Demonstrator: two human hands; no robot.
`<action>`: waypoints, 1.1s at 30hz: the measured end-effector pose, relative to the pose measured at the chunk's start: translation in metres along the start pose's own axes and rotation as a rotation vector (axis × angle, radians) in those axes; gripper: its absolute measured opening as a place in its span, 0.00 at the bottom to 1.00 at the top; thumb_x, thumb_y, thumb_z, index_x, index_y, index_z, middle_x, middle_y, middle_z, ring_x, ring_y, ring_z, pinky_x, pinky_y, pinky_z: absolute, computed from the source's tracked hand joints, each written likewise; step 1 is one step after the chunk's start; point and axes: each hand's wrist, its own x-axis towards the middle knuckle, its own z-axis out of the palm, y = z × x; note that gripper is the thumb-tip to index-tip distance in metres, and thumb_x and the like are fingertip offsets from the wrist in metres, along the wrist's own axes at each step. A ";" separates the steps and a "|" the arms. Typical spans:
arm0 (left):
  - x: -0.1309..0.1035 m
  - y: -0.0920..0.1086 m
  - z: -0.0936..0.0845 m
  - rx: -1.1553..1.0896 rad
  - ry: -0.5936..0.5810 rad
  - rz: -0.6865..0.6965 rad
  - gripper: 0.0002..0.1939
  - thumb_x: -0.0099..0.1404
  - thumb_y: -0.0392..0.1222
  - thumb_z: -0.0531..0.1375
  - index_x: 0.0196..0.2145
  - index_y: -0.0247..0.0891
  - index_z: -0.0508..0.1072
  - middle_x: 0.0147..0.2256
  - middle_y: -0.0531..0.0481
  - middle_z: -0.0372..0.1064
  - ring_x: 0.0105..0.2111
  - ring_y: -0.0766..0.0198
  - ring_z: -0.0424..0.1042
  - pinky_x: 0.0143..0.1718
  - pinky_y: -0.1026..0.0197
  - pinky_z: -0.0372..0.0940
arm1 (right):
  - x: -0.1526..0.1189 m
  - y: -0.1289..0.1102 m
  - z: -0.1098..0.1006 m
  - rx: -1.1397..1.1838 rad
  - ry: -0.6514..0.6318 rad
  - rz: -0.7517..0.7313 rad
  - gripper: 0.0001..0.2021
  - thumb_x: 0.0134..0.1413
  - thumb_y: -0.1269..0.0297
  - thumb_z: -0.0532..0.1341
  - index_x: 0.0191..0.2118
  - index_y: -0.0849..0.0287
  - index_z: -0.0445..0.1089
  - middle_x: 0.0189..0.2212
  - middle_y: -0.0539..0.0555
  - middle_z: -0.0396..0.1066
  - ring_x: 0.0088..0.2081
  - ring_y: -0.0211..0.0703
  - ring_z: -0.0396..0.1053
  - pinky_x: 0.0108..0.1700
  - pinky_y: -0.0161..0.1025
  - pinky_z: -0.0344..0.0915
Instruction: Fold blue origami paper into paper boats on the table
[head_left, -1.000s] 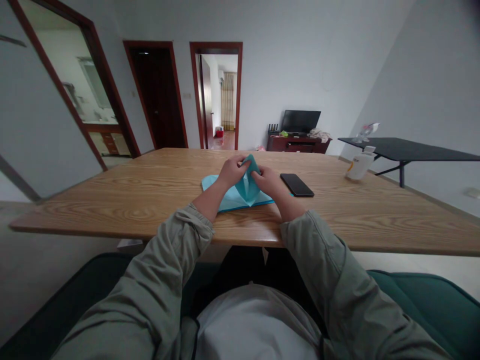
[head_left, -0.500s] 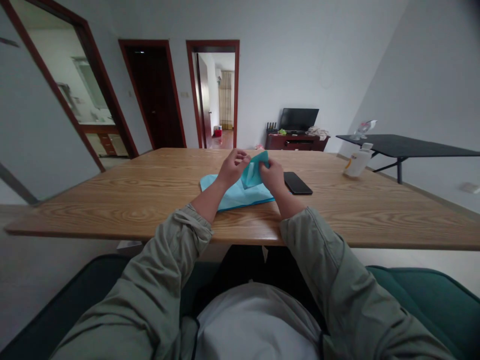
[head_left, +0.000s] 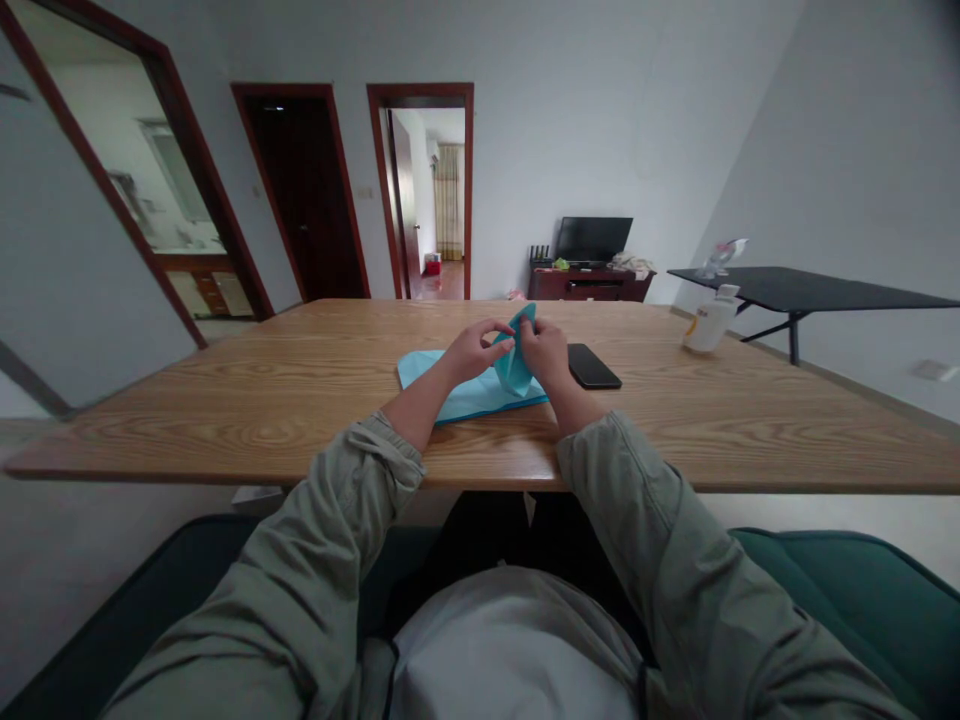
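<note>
A small turquoise sheet (head_left: 514, 375), folded and thin like paper or cloth, is held upright over the table. My right hand (head_left: 545, 350) is closed on its upper right side, thumb towards me. From the left, my left hand (head_left: 474, 352) brings thumb and forefinger together at the sheet's edge; its other fingers are partly hidden. Beneath both hands a larger light-blue folded sheet (head_left: 480, 398) with a darker blue border lies flat on the table. A black smartphone (head_left: 594, 367) rests just right of my right hand.
The wooden table (head_left: 247, 400) spans the view before me. Towards its right far side stands a translucent white bottle (head_left: 711, 322). Beyond are a black folding table (head_left: 817, 287) and a low cabinet (head_left: 600, 287) bearing a television (head_left: 594, 240).
My left hand has lowered slightly and its thumb and forefinger have closed in on the small sheet's edge. The sheet has turned and looks narrower, more folded. My right hand keeps its grip.
</note>
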 end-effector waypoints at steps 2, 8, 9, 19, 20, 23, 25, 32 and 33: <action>0.000 -0.001 0.000 -0.029 -0.029 -0.006 0.20 0.61 0.49 0.60 0.45 0.33 0.73 0.31 0.52 0.69 0.21 0.74 0.61 0.21 0.70 0.57 | 0.002 0.003 0.001 0.006 0.021 0.002 0.18 0.59 0.54 0.50 0.29 0.59 0.70 0.26 0.57 0.72 0.31 0.47 0.68 0.36 0.39 0.59; -0.001 0.002 0.002 -0.065 -0.071 0.051 0.25 0.58 0.53 0.64 0.49 0.34 0.73 0.51 0.40 0.67 0.31 0.69 0.70 0.32 0.66 0.66 | 0.012 0.019 0.004 0.135 0.114 0.183 0.17 0.54 0.62 0.53 0.49 0.60 0.63 0.36 0.57 0.72 0.37 0.47 0.69 0.42 0.41 0.62; -0.002 0.003 0.002 -0.055 -0.101 0.058 0.27 0.56 0.53 0.65 0.50 0.35 0.72 0.53 0.40 0.66 0.34 0.67 0.71 0.34 0.65 0.67 | 0.014 0.023 0.004 0.146 0.126 0.237 0.18 0.53 0.63 0.53 0.50 0.60 0.62 0.36 0.57 0.71 0.36 0.47 0.69 0.42 0.41 0.63; -0.003 -0.006 -0.001 0.094 0.052 0.067 0.21 0.55 0.41 0.65 0.47 0.38 0.70 0.40 0.49 0.70 0.33 0.68 0.70 0.37 0.63 0.68 | 0.017 0.028 0.008 0.388 0.032 0.371 0.21 0.47 0.64 0.55 0.50 0.54 0.59 0.29 0.49 0.65 0.27 0.41 0.67 0.29 0.38 0.66; -0.001 -0.008 -0.004 0.048 0.072 0.017 0.20 0.55 0.40 0.64 0.46 0.38 0.70 0.36 0.51 0.70 0.30 0.69 0.70 0.34 0.64 0.69 | 0.016 0.026 0.007 0.454 -0.002 0.377 0.18 0.47 0.63 0.55 0.48 0.54 0.60 0.29 0.48 0.64 0.26 0.40 0.66 0.27 0.36 0.65; 0.001 -0.012 -0.014 -0.168 0.128 -0.139 0.19 0.55 0.38 0.63 0.45 0.37 0.68 0.32 0.53 0.67 0.28 0.67 0.71 0.31 0.62 0.70 | 0.014 0.020 -0.001 0.600 -0.096 0.350 0.13 0.46 0.60 0.55 0.41 0.54 0.62 0.24 0.45 0.61 0.22 0.37 0.64 0.21 0.32 0.62; 0.001 -0.013 -0.021 -0.333 0.136 -0.226 0.20 0.54 0.38 0.63 0.45 0.38 0.67 0.33 0.52 0.68 0.29 0.65 0.74 0.31 0.59 0.71 | 0.013 0.019 -0.007 0.670 -0.148 0.307 0.13 0.46 0.57 0.56 0.38 0.55 0.62 0.23 0.45 0.60 0.21 0.35 0.63 0.20 0.30 0.59; 0.000 -0.023 -0.043 -0.660 0.118 -0.322 0.20 0.53 0.38 0.62 0.44 0.37 0.66 0.34 0.47 0.71 0.29 0.60 0.75 0.32 0.56 0.72 | 0.009 0.014 -0.016 0.760 -0.260 0.136 0.25 0.42 0.58 0.57 0.51 0.50 0.60 0.43 0.51 0.68 0.25 0.34 0.68 0.19 0.30 0.62; -0.001 -0.025 -0.046 -0.674 0.117 -0.323 0.20 0.53 0.38 0.61 0.44 0.37 0.66 0.34 0.47 0.72 0.29 0.60 0.75 0.32 0.56 0.72 | 0.008 0.013 -0.016 0.749 -0.263 0.105 0.27 0.42 0.58 0.58 0.52 0.49 0.58 0.45 0.51 0.67 0.26 0.35 0.69 0.20 0.30 0.63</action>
